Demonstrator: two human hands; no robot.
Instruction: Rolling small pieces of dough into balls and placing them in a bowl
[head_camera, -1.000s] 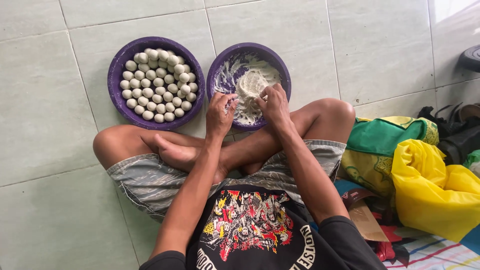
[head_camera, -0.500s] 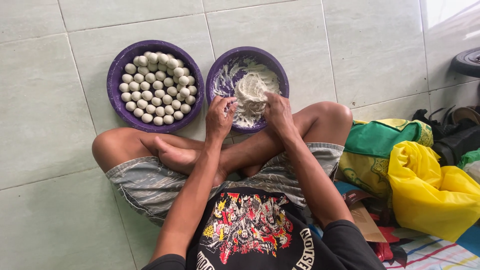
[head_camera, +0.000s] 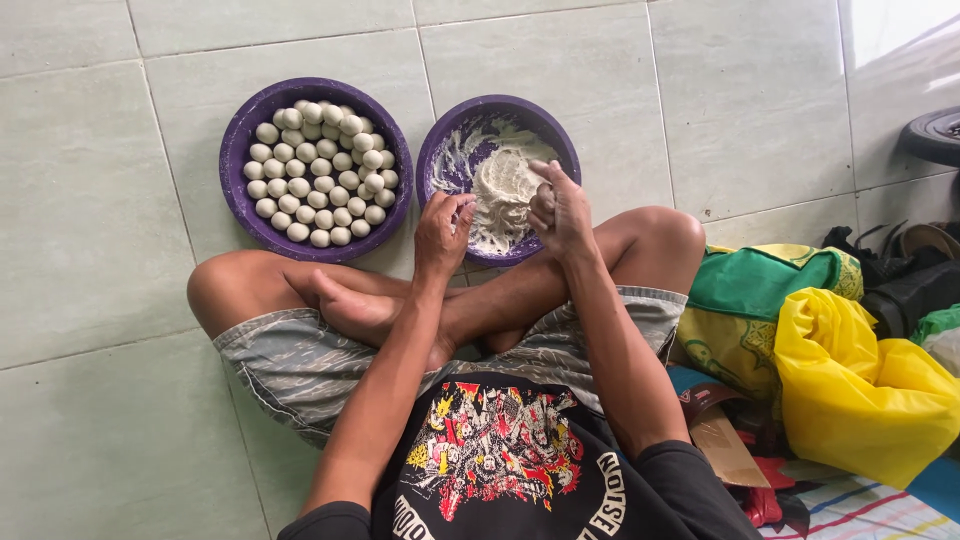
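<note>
I sit cross-legged on a tiled floor. In front of my knees stand two purple basins. The left basin (head_camera: 240, 190) is filled with several small pale dough balls (head_camera: 320, 175). The right basin (head_camera: 560, 150) holds a lump of whitish dough (head_camera: 500, 185) and smears on its wall. My right hand (head_camera: 560, 210) is closed on a bit of dough over the near right rim of that basin. My left hand (head_camera: 442, 232) hovers at the near left rim, fingers curled and sticky, nothing clearly in it.
A yellow plastic bag (head_camera: 860, 390) and a green cloth bag (head_camera: 760, 300) lie to my right, with dark sandals (head_camera: 900, 270) and a black tyre (head_camera: 935, 135) beyond. Grey-green floor tiles (head_camera: 90, 200) spread to the left and ahead.
My right hand has lifted a little from the dough lump and closed into a fist. My left hand stays at the basin's near rim.
</note>
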